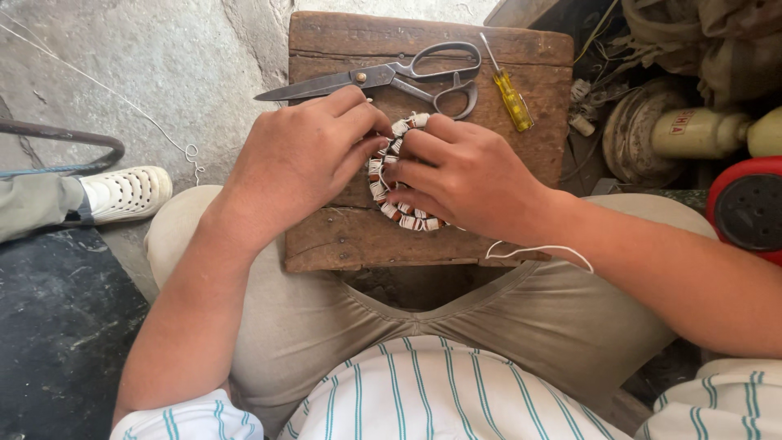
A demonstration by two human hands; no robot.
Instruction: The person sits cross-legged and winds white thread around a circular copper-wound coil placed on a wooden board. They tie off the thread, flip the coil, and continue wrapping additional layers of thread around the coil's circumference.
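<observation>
A ring-shaped coil winding [393, 181] wrapped in white and copper-brown bands lies on a worn wooden block [358, 240] between my knees. My left hand [301, 159] grips its left side, fingertips at the top of the ring. My right hand [464, 175] covers its right half and holds it, fingers curled over the bands. Most of the ring is hidden under both hands. A thin white string [538, 248] trails from under my right wrist.
Large metal scissors [391, 75] and a yellow-handled screwdriver [509, 90] lie at the far end of the block. Another person's white shoe [126, 193] rests at the left. A round metal motor part [639, 134] and a red housing [749, 208] sit at the right.
</observation>
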